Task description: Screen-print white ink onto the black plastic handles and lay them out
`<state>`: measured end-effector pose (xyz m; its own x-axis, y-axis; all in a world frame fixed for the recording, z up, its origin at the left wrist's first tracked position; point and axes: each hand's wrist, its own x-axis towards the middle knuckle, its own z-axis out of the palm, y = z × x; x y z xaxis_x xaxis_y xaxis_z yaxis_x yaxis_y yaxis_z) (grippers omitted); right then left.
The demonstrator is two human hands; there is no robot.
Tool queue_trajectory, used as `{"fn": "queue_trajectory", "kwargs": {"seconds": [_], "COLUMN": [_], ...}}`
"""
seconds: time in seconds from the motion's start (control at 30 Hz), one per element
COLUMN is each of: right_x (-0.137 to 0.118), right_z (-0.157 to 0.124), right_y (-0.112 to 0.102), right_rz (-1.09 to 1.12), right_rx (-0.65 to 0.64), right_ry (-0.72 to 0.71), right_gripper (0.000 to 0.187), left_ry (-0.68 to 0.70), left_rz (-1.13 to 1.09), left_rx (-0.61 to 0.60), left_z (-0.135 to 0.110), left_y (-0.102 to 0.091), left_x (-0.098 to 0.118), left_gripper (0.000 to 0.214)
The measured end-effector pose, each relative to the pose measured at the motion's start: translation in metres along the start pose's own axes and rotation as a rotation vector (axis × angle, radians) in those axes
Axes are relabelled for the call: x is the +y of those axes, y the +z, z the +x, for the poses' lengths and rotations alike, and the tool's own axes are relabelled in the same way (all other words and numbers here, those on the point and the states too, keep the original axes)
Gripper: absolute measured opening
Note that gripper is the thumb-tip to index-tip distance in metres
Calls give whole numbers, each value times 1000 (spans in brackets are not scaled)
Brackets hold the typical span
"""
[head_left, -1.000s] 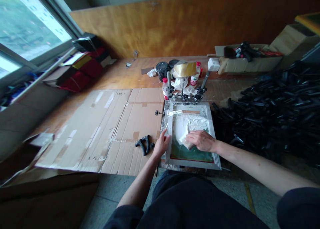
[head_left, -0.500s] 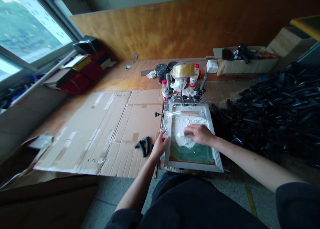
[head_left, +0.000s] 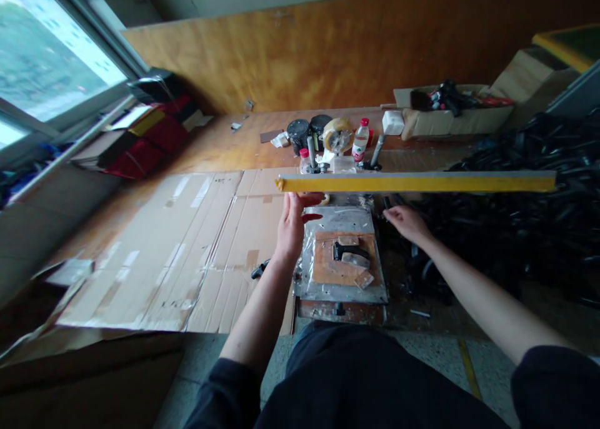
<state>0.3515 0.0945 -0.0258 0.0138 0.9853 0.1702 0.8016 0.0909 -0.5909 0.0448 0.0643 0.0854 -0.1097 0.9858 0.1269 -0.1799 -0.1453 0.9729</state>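
Note:
The screen-printing frame point(head_left: 417, 182) is raised and seen edge-on as a long yellow-and-grey bar. My left hand point(head_left: 291, 226) is at its left end, fingers stretched out and apart, tips against or just below the lower edge. Below lies a metal base plate point(head_left: 307, 282) with a brown board point(head_left: 323, 269); a black curved plastic handle point(head_left: 354, 251) rests on it. To the right, my right hand point(head_left: 409, 222) is closed at the edge of the pile, pinching a small black plastic part point(head_left: 387, 202) that is mostly hidden.
A heap of black plastic parts point(head_left: 515, 229) covers the right side. Flattened cardboard point(head_left: 154, 247) lies on the left, with another black part point(head_left: 260, 269) near my left forearm. Dark jars point(head_left: 299, 135), a tape roll point(head_left: 338, 135) and a red-capped bottle point(head_left: 360, 141) stand behind.
The frame has swung up from flat, uncovering the plate and the black handle. My right hand has left the white ink on the screen and moved right to the heap; my left hand has risen.

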Motion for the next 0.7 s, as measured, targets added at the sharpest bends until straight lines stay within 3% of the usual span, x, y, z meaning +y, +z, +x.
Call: {"fn": "queue_trajectory", "kwargs": {"seconds": [0.1,0.17,0.23,0.27,0.33,0.4,0.43,0.5,0.6,0.63,0.7], "right_x": [-32,-59,-86,-97,-115,-118,-111,-79,1,28,74], "right_z": [-44,-65,-82,-89,-99,-99,-93,-73,-33,-22,-6], "right_y": [46,63,71,72,73,68,62,43,1,-12,-31], "right_rz": [-199,-329,-373,-360,-277,-157,-112,-107,-318,-391,-464], "right_rx": [-249,-324,-329,-313,-291,-309,-314,-266,-85,-77,-199], "right_ry": [-184,-163,-106,-115,-254,-448,-503,-478,-198,-123,-61], "right_gripper": [27,20,16,15,12,10,11,18,35,35,33], "left_ry": [-132,-442,-807,-896,-940,-898,-870,-801,-774,-798,-860], "left_rz": [-21,-7,-17,-59,-144,-138,-82,96,439,551,745], "left_rx": [67,-13,-181,-230,-216,-110,-41,90,342,402,399], "left_z": [-18,-47,-79,-93,-112,-118,-117,-111,-106,-107,-110], "left_y": [8,11,13,14,12,-3,-17,-59,-142,-168,-209], "left_x": [-18,-42,-67,-78,-93,-99,-100,-101,-107,-111,-121], "left_gripper": [56,60,63,62,58,52,50,49,50,48,46]}}
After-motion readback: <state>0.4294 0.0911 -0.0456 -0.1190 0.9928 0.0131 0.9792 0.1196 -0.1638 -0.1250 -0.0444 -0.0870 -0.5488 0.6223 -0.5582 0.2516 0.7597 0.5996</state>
